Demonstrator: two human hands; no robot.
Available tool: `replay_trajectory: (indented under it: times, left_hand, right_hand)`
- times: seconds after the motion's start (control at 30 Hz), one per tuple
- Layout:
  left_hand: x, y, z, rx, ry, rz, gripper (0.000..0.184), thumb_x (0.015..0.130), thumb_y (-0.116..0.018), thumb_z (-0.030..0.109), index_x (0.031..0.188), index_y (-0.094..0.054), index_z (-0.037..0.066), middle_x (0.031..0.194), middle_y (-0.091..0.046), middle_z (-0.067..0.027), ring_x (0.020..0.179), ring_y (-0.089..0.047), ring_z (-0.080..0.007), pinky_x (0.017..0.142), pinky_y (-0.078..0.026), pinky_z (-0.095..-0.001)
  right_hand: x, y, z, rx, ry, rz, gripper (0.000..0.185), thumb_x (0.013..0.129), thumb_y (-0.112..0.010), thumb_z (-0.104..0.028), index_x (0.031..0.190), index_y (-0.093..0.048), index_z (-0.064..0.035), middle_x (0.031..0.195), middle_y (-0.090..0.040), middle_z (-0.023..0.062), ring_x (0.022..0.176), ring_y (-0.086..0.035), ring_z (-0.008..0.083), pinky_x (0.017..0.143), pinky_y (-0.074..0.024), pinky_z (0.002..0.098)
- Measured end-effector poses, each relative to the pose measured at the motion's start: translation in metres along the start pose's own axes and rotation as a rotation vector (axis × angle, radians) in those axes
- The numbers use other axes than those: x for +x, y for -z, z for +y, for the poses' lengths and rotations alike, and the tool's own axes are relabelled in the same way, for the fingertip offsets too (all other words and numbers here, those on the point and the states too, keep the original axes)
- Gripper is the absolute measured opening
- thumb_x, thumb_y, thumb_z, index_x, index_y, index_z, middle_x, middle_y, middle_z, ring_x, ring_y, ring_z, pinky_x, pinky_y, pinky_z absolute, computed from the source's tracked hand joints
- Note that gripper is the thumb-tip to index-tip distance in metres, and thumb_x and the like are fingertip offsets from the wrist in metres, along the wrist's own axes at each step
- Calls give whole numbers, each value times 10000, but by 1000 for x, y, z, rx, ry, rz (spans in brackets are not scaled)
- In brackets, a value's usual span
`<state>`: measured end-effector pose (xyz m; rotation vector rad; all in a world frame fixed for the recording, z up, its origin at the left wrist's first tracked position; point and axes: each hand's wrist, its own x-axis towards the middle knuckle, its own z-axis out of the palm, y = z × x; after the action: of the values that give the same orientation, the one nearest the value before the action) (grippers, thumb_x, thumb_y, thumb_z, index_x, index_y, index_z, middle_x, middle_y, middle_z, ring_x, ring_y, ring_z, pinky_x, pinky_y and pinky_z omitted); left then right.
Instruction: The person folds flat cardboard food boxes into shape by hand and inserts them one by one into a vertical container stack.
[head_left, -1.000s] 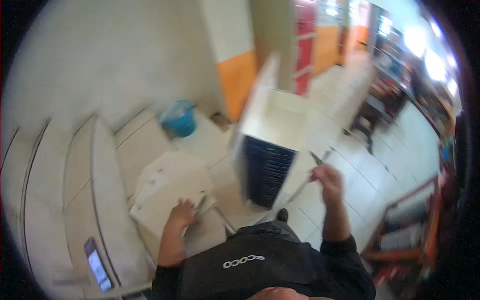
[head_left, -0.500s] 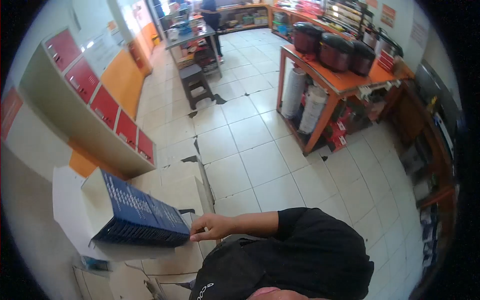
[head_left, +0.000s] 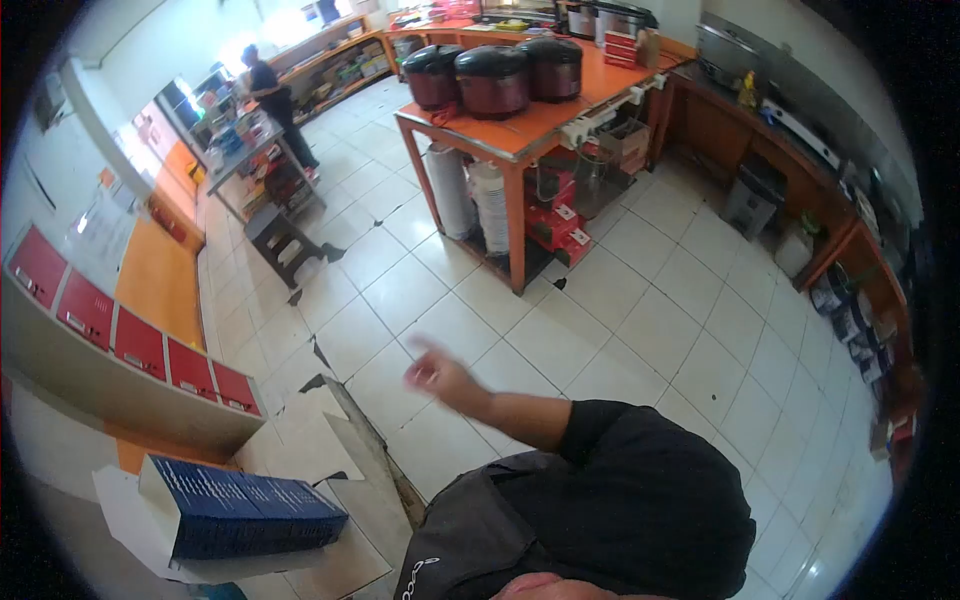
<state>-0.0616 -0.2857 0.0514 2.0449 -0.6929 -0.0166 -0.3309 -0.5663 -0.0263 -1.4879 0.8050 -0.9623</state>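
Observation:
My right hand (head_left: 445, 382) is raised over the floor tiles, blurred by motion. Its fingers look partly spread, and no object shows in them. To its lower left, apart from it, is a tightly packed row of dark blue pieces with white print (head_left: 250, 508); their exact kind is unclear. They sit in an open white cardboard box (head_left: 125, 510). A pale surface (head_left: 300, 435) lies beside and below this box. My left hand is out of view.
Red-doored lockers (head_left: 140, 340) line the left wall. An orange table (head_left: 590, 90) carries several dark cookers (head_left: 492, 80). A dark step stool (head_left: 280, 245) stands on the tiles, near a person (head_left: 268, 90) at a far table. A counter (head_left: 840, 180) runs along the right.
My right hand has left the near end of the blue row and moved up and away from it. The camera view has turned right, shifting the room leftward.

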Motion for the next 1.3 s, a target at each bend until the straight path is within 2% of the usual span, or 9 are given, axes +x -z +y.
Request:
replay_trajectory:
  times: [0.13, 0.23, 0.37, 0.43, 0.53, 0.87, 0.97, 1.13, 1.3]
  left_hand:
    - [-23, -18, 44, -201, -55, 97, 449, 798, -659, 256, 1137, -533, -10, 1099, -579, -154, 950, -578, -262, 827, -452, -356]
    - [-46, -28, 72, -376, -96, 174, 418, 813, -649, 237, 1127, -536, -15, 1083, -586, -150, 932, -584, -258, 814, -457, -355]
    - [-79, -29, 100, -609, -139, 278, 377, 832, -635, 211, 1112, -540, -21, 1061, -596, -146, 909, -593, -251, 797, -462, -354]
    - [-98, -25, 111, -721, -161, 332, 356, 841, -629, 199, 1105, -541, -24, 1050, -601, -143, 897, -598, -248, 789, -465, -354]
    - [-125, -28, 125, -896, -207, 369, 325, 855, -618, 179, 1094, -544, -28, 1034, -608, -140, 879, -605, -243, 777, -469, -353]
    - [-150, -86, 147, -1011, -88, -224, 357, 828, -611, 46, 1157, -477, 18, 1064, -577, -111, 851, -619, -187, 607, -575, -275]
    - [-147, -91, 160, -1035, -102, -473, 302, 829, -604, 38, 1112, -506, 5, 1036, -591, -117, 841, -630, -215, 672, -585, -325]
    - [-125, -106, 149, -1055, -98, -681, 286, 804, -575, -34, 1087, -534, -20, 994, -611, -110, 843, -628, -213, 694, -565, -327]
    - [-120, -138, 167, -945, -65, -697, 193, 824, -560, -35, 1017, -563, -53, 946, -627, -121, 826, -633, -206, 734, -549, -330]
  right_hand:
    - [1, 110, 26, 534, -281, 726, 605, 811, -517, -224, 1334, -284, -29, 996, -557, 102, 821, -525, 172, 700, -424, 322]
    - [-24, 136, 25, 546, -174, 706, 520, 789, -536, -200, 1262, -398, -37, 962, -559, 78, 778, -509, 157, 686, -404, 301]
    - [-64, 85, -31, -45, 40, -176, 371, 827, -617, -113, 1188, -534, -91, 901, -585, 43, 847, -551, 137, 764, -448, 291]
    - [-81, 49, -55, -353, 703, -289, 447, 799, -648, -144, 1217, -501, -80, 1049, -566, 120, 981, -549, 235, 855, -445, 358]
    - [-97, 23, -104, -437, 1095, -342, 557, 797, -653, -222, 1277, -423, -55, 1219, -480, 163, 1086, -500, 340, 932, -416, 416]
    - [-109, 90, -129, -383, 1061, 114, 305, 730, -693, -91, 1019, -622, -27, 952, -560, 107, 809, -578, 232, 691, -492, 345]
    - [-104, 94, -118, -467, 1266, -69, 211, 759, -663, -53, 968, -648, -27, 895, -582, 89, 764, -586, 212, 638, -485, 313]
    - [-132, 76, -120, -119, 759, 199, 243, 690, -691, 21, 928, -642, 10, 793, -592, 101, 694, -597, 191, 559, -482, 268]
    - [-136, 73, -126, -618, 984, -6, 247, 693, -636, -16, 931, -609, 43, 785, -541, 101, 700, -553, 223, 577, -477, 300]
